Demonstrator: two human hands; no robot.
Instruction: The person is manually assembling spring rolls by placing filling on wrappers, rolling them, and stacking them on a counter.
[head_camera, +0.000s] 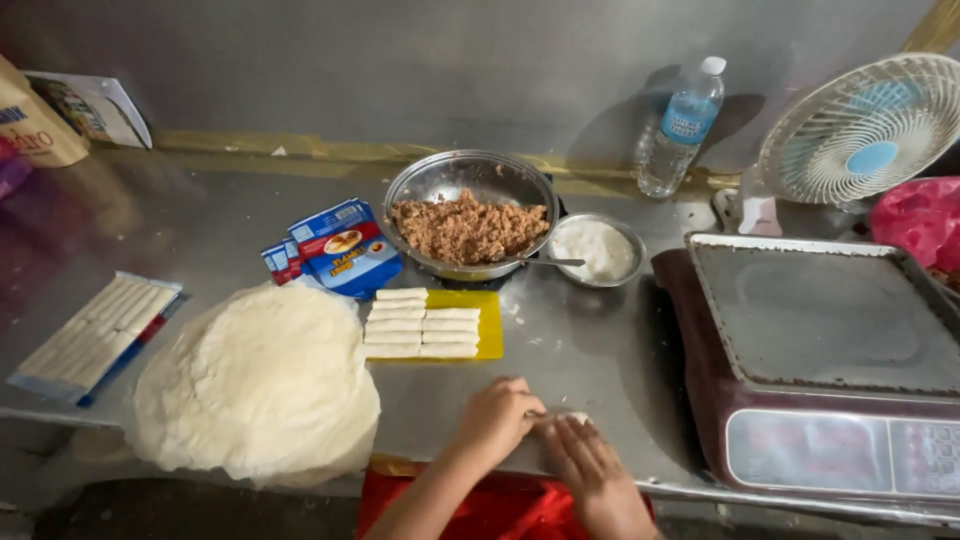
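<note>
step: I judge rolling — both hands press a small wrapper roll (572, 417) flat on the table (600, 350) | left hand (497, 418) curled over it, right hand (590, 468) spread flat, touching | next: needs even forward pressure — finished rolls (423, 323) just ahead, wrapper stack (255, 385) left

Dull steel table (600, 350), glossy metal bowl (440, 178), perhaps steel.

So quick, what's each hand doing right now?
Left hand: curled shut on the small white roll.
Right hand: open, fingers flat on the same roll.
</note>
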